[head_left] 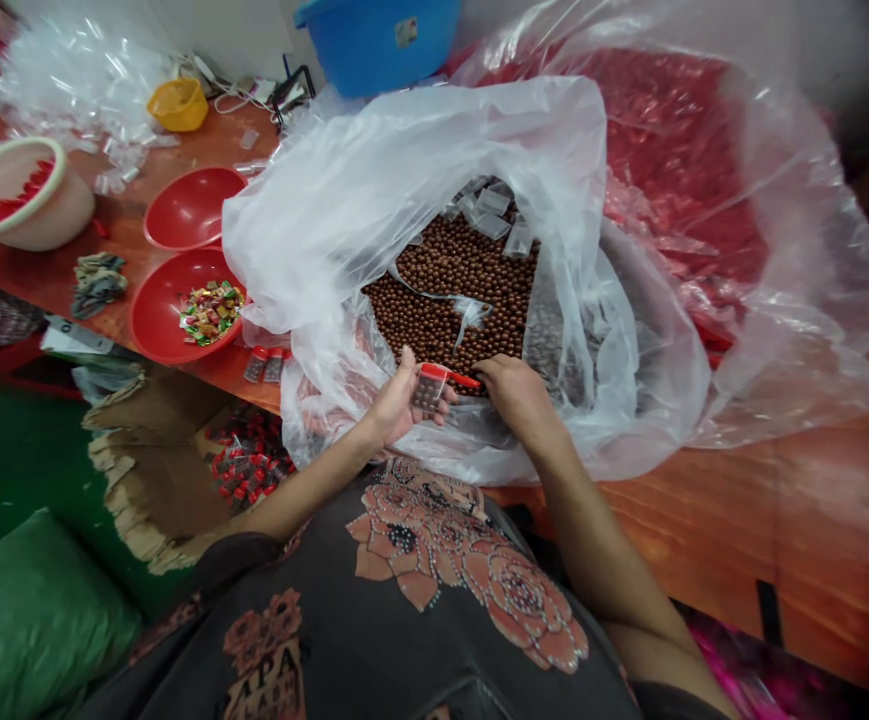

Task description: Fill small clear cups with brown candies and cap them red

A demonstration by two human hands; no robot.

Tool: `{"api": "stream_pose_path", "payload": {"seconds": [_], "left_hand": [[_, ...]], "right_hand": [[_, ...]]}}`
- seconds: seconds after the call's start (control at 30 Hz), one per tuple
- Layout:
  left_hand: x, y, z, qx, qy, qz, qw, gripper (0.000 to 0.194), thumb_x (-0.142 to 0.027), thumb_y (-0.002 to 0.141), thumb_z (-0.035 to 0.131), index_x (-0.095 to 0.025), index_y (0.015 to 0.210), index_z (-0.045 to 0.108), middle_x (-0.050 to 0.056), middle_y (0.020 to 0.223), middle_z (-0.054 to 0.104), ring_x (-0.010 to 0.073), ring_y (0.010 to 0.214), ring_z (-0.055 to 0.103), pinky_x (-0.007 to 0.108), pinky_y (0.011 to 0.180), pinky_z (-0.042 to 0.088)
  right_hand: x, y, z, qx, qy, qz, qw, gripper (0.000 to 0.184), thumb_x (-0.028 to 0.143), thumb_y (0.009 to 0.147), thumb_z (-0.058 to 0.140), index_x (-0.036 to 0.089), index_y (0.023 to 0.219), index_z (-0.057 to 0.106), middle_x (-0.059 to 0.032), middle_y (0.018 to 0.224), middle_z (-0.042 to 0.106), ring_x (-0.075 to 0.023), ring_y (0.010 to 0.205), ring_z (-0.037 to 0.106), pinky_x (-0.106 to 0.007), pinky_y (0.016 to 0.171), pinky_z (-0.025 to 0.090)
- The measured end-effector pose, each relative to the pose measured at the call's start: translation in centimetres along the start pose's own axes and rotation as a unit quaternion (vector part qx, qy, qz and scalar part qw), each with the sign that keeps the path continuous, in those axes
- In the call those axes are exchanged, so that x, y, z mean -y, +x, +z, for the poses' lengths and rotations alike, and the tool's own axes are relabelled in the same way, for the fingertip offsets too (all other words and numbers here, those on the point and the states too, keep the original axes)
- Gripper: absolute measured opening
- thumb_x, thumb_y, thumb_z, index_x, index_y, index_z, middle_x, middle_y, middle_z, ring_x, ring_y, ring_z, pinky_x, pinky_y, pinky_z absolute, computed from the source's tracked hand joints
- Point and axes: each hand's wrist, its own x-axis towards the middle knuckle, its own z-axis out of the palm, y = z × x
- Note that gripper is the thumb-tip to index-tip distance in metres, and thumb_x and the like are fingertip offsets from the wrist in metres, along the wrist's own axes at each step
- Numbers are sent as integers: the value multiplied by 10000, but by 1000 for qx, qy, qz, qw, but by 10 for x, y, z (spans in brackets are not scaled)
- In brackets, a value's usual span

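Observation:
Small brown balls fill an open clear plastic bag in front of me. At the bag's near edge, my left hand holds a small clear container with a red top, and brown balls show inside it. A red pointed piece sticks out rightward from beside the red top. My right hand is at that piece's tip, over the brown balls, with its fingers curled; what they pinch, if anything, is hidden. Several empty clear containers lie on the balls at the back of the bag.
Red bowls stand at left, the nearer holding wrapped candies. Beside it are small filled containers. A cardboard box below holds many more. A white tub, blue tub and large bag of red pieces surround the work.

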Motion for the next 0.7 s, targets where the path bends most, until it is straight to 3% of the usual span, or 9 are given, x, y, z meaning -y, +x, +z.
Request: {"api": "stream_pose_path", "payload": {"seconds": [0.17, 0.27, 0.43, 0.53, 0.7], "left_hand": [[-5, -5, 2, 2, -6, -15, 1000, 649, -640, 957, 303, -102, 955, 667, 120, 801, 717, 135, 611, 636, 236, 550, 501], [-10, -8, 6, 20, -16, -27, 999, 577, -559, 977, 327, -103, 896, 671, 126, 828, 721, 133, 603, 627, 247, 550, 500], [-12, -8, 8, 50, -17, -34, 998, 489, -517, 951, 393, -119, 999, 675, 117, 850, 726, 134, 612, 625, 249, 543, 479], [-6, -7, 7, 40, 26, -9, 999, 442, -483, 936, 439, -122, 1040, 671, 106, 842, 725, 126, 592, 609, 239, 517, 451], [5, -3, 6, 24, 120, 39, 992, 454, -524, 923, 473, -124, 1021, 665, 81, 794, 709, 112, 548, 572, 219, 465, 406]], "right_hand": [[-8, 1, 5, -115, 131, 23, 984, 287, 263, 937, 445, 175, 1051, 694, -101, 1033, 697, -222, 960, 627, -384, 886, 491], [-10, 1, 4, -146, 179, 41, 972, 308, 305, 936, 443, 180, 1085, 682, -104, 1066, 687, -220, 991, 629, -392, 900, 498], [-9, 2, -2, -155, 201, 101, 962, 306, 402, 922, 484, 193, 1017, 686, -106, 1024, 679, -230, 956, 621, -402, 896, 488], [0, 2, -12, -161, 252, 139, 944, 301, 436, 910, 509, 191, 959, 677, -89, 976, 677, -218, 922, 618, -378, 869, 487], [29, -3, -33, -109, 396, 80, 908, 284, 435, 910, 545, 204, 973, 697, -41, 904, 674, -171, 871, 621, -325, 828, 499]]}}
